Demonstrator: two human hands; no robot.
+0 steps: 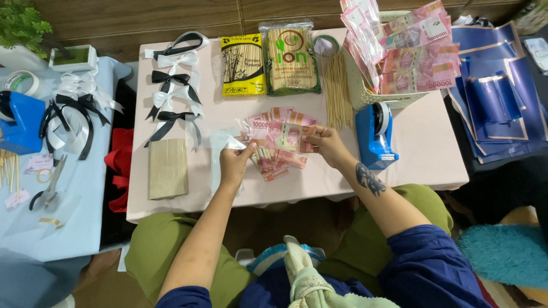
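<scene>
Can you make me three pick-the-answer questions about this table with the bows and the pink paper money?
1. Where is the blue plastic tape dispenser?
A. beside the right hand
B. on the floor
C. under the bows

2. What colours are the ribbon bows in the row?
A. green and yellow
B. black and white
C. all orange

3. What is the pink banknote doing?
A. rolled in a jar
B. held by both hands
C. lying folded on the floor

Answers: 1 A, it stands just right of that hand. 2 B, the row alternates. 3 B, left hand and right hand pinch it.

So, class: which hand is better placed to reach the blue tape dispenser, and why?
The right hand. It holds the pink banknote just beside the blue tape dispenser, while the left hand grips the clear sleeve farther away.
</scene>
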